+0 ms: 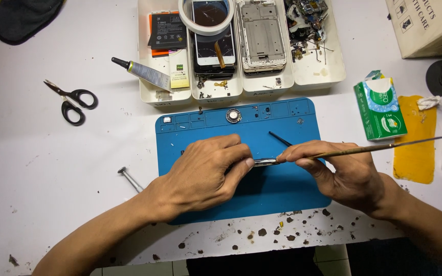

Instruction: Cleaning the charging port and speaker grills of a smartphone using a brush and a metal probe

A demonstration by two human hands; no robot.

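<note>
Two bare forearms, left hand [205,171] and right hand [346,174], seemingly no rings or sleeves.

The blue work mat [287,189] looks like matt rubbery silicone, smooth with little moulded pockets along its top edge. The desk [52,153] is a white painted surface, scuffed and speckled with dark flakes. The thin part [266,162] pinched between the hands has a shiny metal edge. The long tool [379,148] looks like dull, worn metal. The scissors [70,99] have glossy black plastic handles and steel blades. The trays [313,76] are smooth white plastic. The tissue pack [382,110] is glossy green film, and the yellow cloth [415,148] is matt.
</note>
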